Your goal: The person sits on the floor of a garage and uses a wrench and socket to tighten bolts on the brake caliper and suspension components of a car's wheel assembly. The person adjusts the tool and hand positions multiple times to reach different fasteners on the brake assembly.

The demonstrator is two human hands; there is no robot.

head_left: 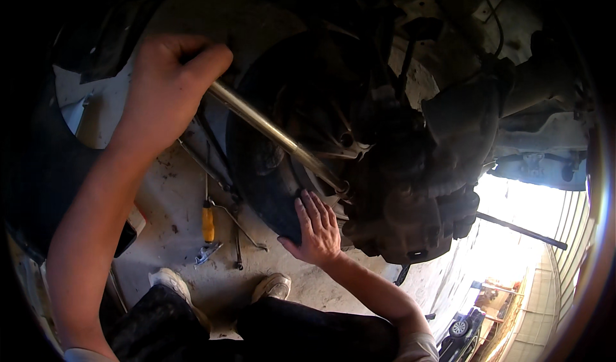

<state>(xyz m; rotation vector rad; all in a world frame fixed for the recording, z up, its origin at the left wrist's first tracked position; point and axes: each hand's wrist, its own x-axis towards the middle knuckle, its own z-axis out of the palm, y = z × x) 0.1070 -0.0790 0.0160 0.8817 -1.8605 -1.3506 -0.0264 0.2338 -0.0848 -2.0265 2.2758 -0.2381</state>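
Note:
My left hand (179,67) is raised at the upper left, its fingers wrapped round the end of a long, shiny metal bar (260,121). The bar slants down to the right, and its far end meets the dark, greasy parts (398,195) behind a wheel; shadow hides what it fits onto there. Just below that end, my right hand (317,230) lies with its fingers stretched out against the edge of the black tyre (263,189). Nothing shows in the right hand.
On the concrete floor lie a screwdriver with a yellow handle (208,224), a thin bent rod (240,224) and a small crumpled blue-white piece (206,253). My shoes (274,286) stand close by. A black curved panel (61,176) is at left. Bright daylight and a parked car (460,328) show at lower right.

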